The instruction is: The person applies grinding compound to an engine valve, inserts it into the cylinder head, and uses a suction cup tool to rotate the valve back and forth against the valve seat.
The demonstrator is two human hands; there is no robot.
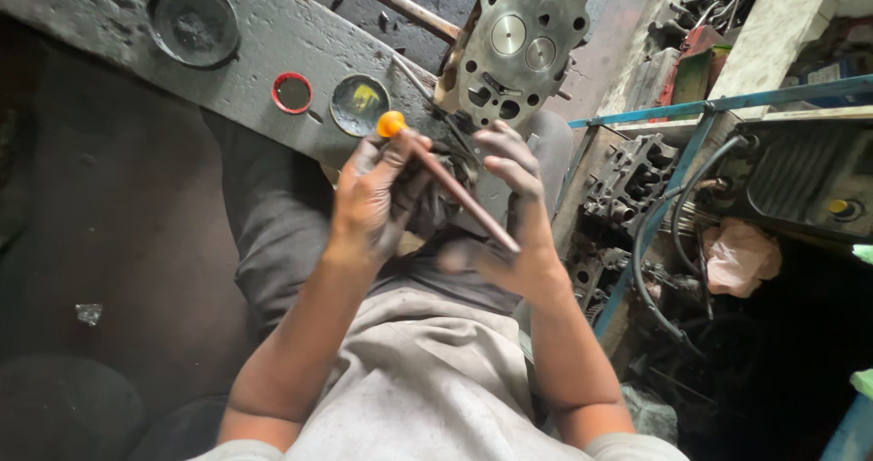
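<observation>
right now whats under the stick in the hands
Under the wooden stick, held between left hand and right hand, is a dark rag. Anything beneath it is hidden.

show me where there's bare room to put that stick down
Bare: the dark floor left of the knee, and the grey slab between the big round lid and the engine head. Crowded: the right side, with engine parts and hoses.

A slim brown stick (459, 195) with an orange tip, tilted diagonally.
</observation>
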